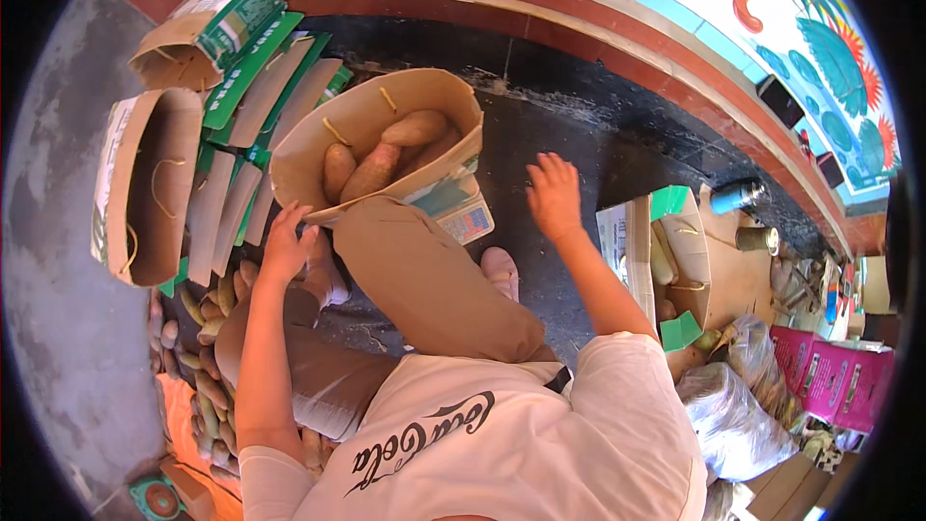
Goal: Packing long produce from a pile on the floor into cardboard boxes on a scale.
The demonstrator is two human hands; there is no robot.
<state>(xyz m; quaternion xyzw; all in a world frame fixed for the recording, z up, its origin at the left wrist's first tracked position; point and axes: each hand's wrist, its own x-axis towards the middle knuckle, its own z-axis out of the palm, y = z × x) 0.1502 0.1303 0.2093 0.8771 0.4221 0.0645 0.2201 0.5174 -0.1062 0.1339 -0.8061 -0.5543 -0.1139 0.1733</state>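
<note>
In front of me an open cardboard gift box (pixel 299 150) with yellow cord handles stands on a digital scale (pixel 468 219), whose keypad pokes out at the box's right. Several sweet potatoes (pixel 370 172) lie in the box. My left hand (pixel 285 243) is at the box's near left corner, fingers stretched out by the rim; whether it touches cannot be seen. To the right of the box my right hand (pixel 555 195) is held out above the dark floor, fingers apart, holding nothing. My knee comes up close to the box's near side.
Two open cardboard boxes (pixel 145 183) and a stack of flattened green cartons (pixel 246 125) lie left. Sweet potatoes (pixel 210 391) are heaped beside my left leg. At right are a filled box (pixel 690 241), a blue bottle (pixel 737 196), plastic bags (pixel 733 415) and a pink carton (pixel 849 381).
</note>
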